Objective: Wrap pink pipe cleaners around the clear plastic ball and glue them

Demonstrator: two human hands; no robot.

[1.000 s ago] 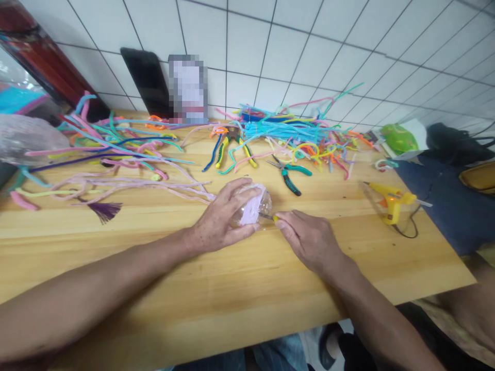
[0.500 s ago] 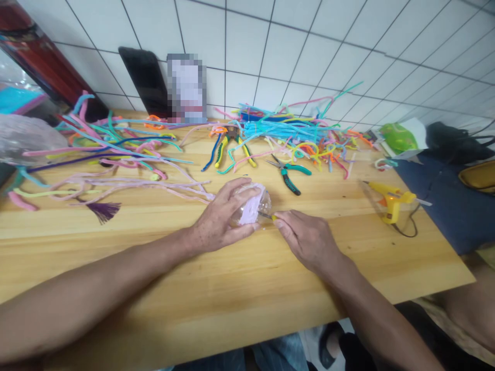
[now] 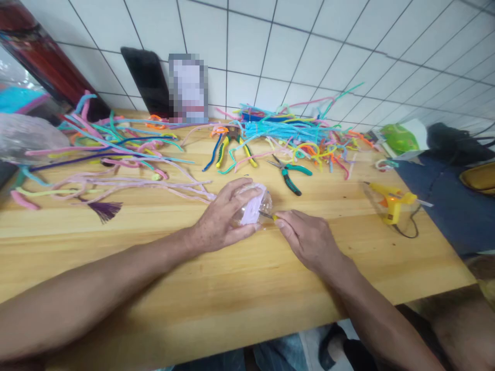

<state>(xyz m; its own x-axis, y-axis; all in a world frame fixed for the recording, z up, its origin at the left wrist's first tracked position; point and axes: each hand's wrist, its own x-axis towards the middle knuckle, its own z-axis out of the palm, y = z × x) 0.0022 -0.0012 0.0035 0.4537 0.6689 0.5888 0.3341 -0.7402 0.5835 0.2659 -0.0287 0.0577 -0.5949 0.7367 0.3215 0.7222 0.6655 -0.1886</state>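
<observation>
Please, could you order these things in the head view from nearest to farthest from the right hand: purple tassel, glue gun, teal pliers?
1. Teal pliers: beyond the right hand, slightly left.
2. Glue gun: to its right.
3. Purple tassel: far to its left.

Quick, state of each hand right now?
Left hand: closed around the lilac-banded clear object.
Right hand: closed on a yellow-handled tool, tip at that object.

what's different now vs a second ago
Very little: the bare limb at lower right looks lower in the picture. No hold changed: left hand on the lilac-and-clear piece, right hand on the thin tool. Teal pliers and glue gun stayed put.
</observation>
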